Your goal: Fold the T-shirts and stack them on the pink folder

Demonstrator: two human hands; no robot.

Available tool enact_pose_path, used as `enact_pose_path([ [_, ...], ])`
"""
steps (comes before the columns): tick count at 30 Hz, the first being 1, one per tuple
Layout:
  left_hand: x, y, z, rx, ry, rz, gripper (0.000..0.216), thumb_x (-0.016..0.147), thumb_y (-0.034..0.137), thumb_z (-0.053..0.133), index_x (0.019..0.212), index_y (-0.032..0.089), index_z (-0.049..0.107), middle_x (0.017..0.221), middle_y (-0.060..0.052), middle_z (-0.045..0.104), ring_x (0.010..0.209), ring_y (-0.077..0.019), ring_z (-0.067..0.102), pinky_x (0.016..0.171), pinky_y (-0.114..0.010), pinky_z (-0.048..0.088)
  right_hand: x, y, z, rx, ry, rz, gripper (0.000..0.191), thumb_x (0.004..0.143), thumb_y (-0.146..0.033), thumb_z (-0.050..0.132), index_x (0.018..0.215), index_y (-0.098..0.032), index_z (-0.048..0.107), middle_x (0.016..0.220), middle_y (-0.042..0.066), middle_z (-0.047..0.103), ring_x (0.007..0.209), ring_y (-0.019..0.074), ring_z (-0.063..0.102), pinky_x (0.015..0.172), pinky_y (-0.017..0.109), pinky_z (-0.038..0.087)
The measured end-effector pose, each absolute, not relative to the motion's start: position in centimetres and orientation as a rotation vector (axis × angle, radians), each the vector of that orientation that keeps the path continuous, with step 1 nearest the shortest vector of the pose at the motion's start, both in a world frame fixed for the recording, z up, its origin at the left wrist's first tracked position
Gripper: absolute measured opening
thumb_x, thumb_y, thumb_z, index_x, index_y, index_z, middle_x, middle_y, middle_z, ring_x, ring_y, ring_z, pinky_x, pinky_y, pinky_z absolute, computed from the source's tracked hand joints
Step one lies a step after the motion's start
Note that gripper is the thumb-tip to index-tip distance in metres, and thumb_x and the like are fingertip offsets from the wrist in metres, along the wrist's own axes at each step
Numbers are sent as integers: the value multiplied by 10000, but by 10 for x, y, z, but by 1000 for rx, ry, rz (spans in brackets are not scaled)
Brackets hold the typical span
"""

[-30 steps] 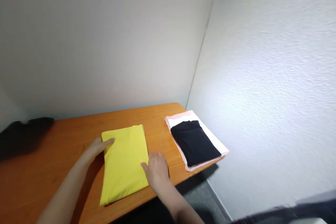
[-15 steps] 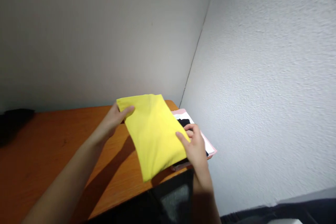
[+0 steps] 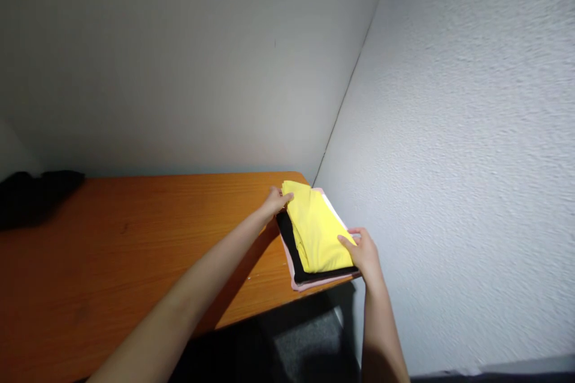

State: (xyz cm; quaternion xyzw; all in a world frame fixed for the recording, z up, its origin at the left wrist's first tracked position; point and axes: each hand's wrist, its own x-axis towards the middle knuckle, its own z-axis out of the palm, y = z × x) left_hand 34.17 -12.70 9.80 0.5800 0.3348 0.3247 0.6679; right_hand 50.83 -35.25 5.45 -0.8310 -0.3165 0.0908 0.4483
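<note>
A folded yellow cloth lies on top of a folded black cloth, which rests on a pink-edged folded cloth at the right end of the wooden table. My left hand grips the yellow cloth's far left corner, thumb on top. At its near right edge my right hand holds it with the fingers curled round.
A dark crumpled garment lies at the table's far left. Plain walls meet in a corner just behind the stack. Grey floor shows below the table's front edge.
Both hands lifted the yellow cloth off the middle of the table, carried it to the right and set it down on the black cloth of the stack.
</note>
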Motion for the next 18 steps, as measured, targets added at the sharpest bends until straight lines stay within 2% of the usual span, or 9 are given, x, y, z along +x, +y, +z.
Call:
enact_pose_path([
  [3,333,-119,71,1292,857,707,320,906,328,618,1153,134,556,984,-55,641,734,-122,625,621,-264,548,504,-352,45,-2363,-943,-3,409,797,-486,582,1041,-158,599,907,127,687,837,281,656,758,381,481],
  [7,298,-94,56,1324,969,735,305,942,334,559,1196,165,549,1073,-60,614,812,-138,623,672,-294,560,492,-340,63,-2386,-1164,-398,551,857,-581,485,1184,-151,591,1161,182,624,1101,367,545,923,503,408],
  [9,273,-78,53,1359,1036,772,326,934,325,572,1218,167,540,1113,-68,606,854,-152,627,705,-316,564,484,-319,73,-2263,-1331,-422,609,888,-626,407,1283,-185,547,1312,155,561,1243,377,449,993,541,364],
  [13,209,-40,46,1437,1192,832,352,929,336,581,1233,163,538,1136,-75,610,894,-171,635,747,-351,569,465,-256,65,-2144,-1607,-344,663,928,-633,268,1463,-261,390,1551,77,308,1419,402,194,1062,640,251],
  [16,147,-14,37,1516,1346,867,351,930,347,578,1227,162,546,1133,-75,618,909,-176,638,769,-365,566,454,-222,36,-2181,-1716,-208,670,889,-682,280,1472,-364,370,1553,43,306,1390,450,247,999,723,259],
  [18,97,1,33,1583,1476,884,348,930,352,576,1221,162,552,1145,-77,616,936,-185,634,797,-382,560,453,-212,17,-2154,-1716,-239,672,842,-709,330,1440,-413,411,1511,39,387,1333,442,364,965,699,324],
])
